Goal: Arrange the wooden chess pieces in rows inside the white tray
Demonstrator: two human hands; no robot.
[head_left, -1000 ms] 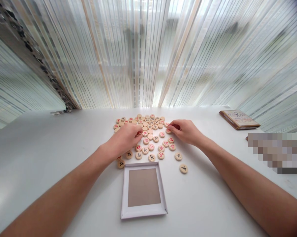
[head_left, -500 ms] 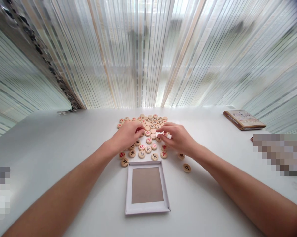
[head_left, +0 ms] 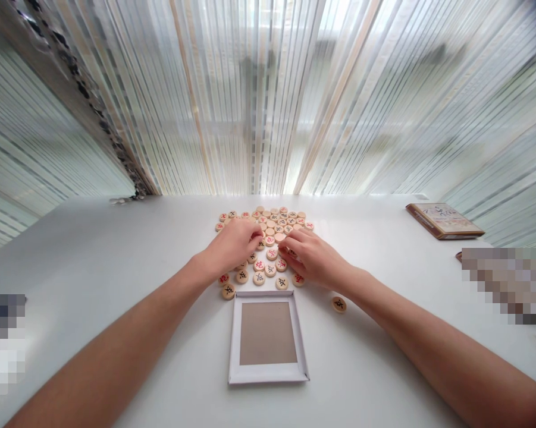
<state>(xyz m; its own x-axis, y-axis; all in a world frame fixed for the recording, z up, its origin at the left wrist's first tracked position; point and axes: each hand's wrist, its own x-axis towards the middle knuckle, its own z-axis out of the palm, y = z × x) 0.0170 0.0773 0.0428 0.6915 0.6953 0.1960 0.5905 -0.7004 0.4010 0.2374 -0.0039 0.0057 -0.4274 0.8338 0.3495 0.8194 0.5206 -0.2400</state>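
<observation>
Many round wooden pieces (head_left: pixel 270 270) with red or black characters lie spread on the white table (head_left: pixel 169 345); some show plain faces. My left hand (head_left: pixel 237 241) is over the left side of the spread, thumb and fingers pinched at a black-marked piece (head_left: pixel 261 244); whether it grips that piece is unclear. My right hand (head_left: pixel 306 252) rests low over the right side, fingers curled down beside a red-marked piece (head_left: pixel 281 264). What its fingertips hold, if anything, is hidden. Nearer the front sits an open shallow white box tray (head_left: pixel 300 333) with a brown inner base.
One black-marked piece (head_left: pixel 338 304) lies apart, under my right forearm's left edge. A flat decorated box (head_left: pixel 446 220) is at the back right, with a blurred-out object (head_left: pixel 508 285) in front of it. Striped curtains (head_left: pixel 268 107) hang behind the table.
My right hand has moved slightly left and down, its fingers drawn closer together over the pieces. My left hand stays nearly where it was. The view has shifted slightly.
</observation>
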